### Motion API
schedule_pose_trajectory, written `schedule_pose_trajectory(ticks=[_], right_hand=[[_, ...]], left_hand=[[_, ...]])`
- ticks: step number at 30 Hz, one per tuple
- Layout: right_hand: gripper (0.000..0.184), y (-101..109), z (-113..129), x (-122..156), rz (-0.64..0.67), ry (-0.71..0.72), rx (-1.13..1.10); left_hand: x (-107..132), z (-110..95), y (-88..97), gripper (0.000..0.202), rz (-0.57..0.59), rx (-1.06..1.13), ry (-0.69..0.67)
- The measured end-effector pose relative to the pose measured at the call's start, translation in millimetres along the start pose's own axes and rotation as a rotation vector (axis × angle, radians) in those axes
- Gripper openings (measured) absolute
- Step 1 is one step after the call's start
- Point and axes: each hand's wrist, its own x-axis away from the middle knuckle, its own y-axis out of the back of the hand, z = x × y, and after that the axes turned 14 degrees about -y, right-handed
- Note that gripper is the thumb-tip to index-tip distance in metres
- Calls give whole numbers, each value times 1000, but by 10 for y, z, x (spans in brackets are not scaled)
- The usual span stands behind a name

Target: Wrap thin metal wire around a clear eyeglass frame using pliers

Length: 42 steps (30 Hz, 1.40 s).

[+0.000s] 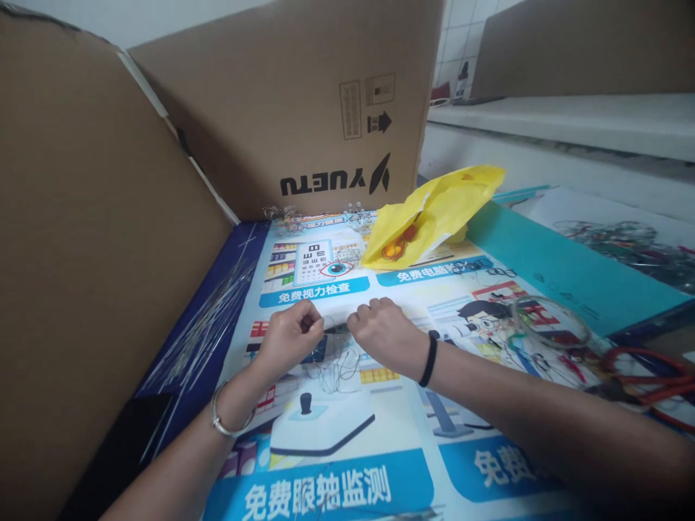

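Observation:
My left hand, with a metal bangle at its wrist, is closed in a pinch over the middle of the printed poster. Level with it, my right hand is curled into a fist, its fingertips turned away from view; a black band circles that wrist. A thin wire shows in the narrow gap between the hands and seems to run into both. Just below them lies a loose tangle of fine wire beside a small dark piece.
Cardboard walls stand left and behind. Straight wires lie along the left. A yellow bag holding something orange sits at the back. Rightward are a wire coil, a red-handled tool and a coloured wire heap.

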Motion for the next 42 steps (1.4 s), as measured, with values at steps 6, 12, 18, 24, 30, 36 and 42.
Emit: schedule_pose_trajectory(ticks=[6,12,18,24,30,36,42], right_hand=[[12,-37,-37,-13,29,10,-44],[10,-78,-73,-26,21,14,-49],[11,-109,-136,-54,33,-29,-85],[25,22,-250,-96,118,-104,-85],[28,114,-272,-68,251,-94,-80],[25,126,-225,-43,271,-74,-56],[21,179,-211,-39,220,-59,-20]], left_hand=[[3,31,9,8,2,2,-83],[12,51,8,8,8,17,-145],[7,87,-3,8,9,30,-121],[-5,113,9,8,11,27,-77],[-13,113,28,8,-27,58,-52],[-11,116,0,7,-37,129,-11],[-9,114,-20,6,-4,246,13]])
